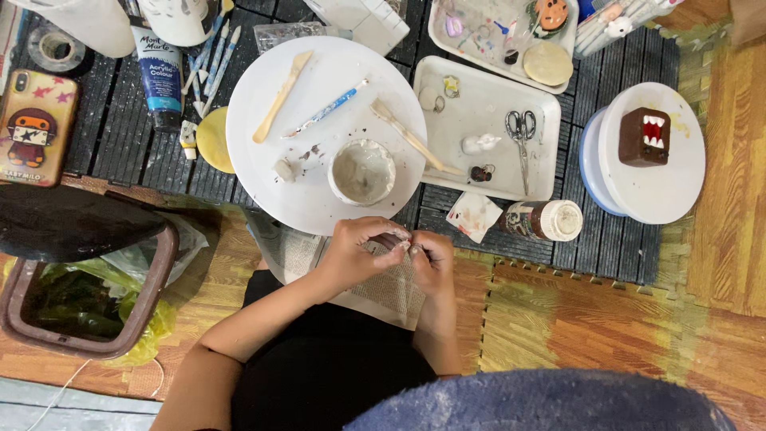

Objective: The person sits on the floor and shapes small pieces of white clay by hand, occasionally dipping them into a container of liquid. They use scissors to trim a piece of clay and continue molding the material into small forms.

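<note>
Down at the near edge of the dark slatted mat [120,136], both hands meet over a sheet of newspaper [391,291] spread on the lap. Left hand [355,251] curls in from the left, fingers narrowed to a pinch on a small dark piece [391,239]; right hand [431,259] closes against it from the other side, fingertips touching the same piece. What the piece is, too small to tell. Just beyond the hands, on the mat, sits a large round white plate [263,152] with its near rim almost over the knuckles. On it: a small white bowl [361,172] smeared grey inside, near the plate's near edge; a wooden modelling stick [281,96] toward the left; a blue-handled brush [327,109] across the middle; another wooden tool [407,137] running off the plate's right edge onto a white rectangular tray [487,108]. Tray holds scissors [521,132] and a few small bits. Near the tray's near right corner, a jar [542,220] lies on its side, white lid pointing right, with a stained scrap of paper [473,215] just beside it. At the mat's right edge, a white turntable [662,175] carries a brown block figure [643,136] with a red toothed mouth. Left edge of the mat: a phone in a cartoon case [33,128], a paint tube [162,76]. Off the mat, near left, a brown bin [159,271] lined with a bag, lid open.
</note>
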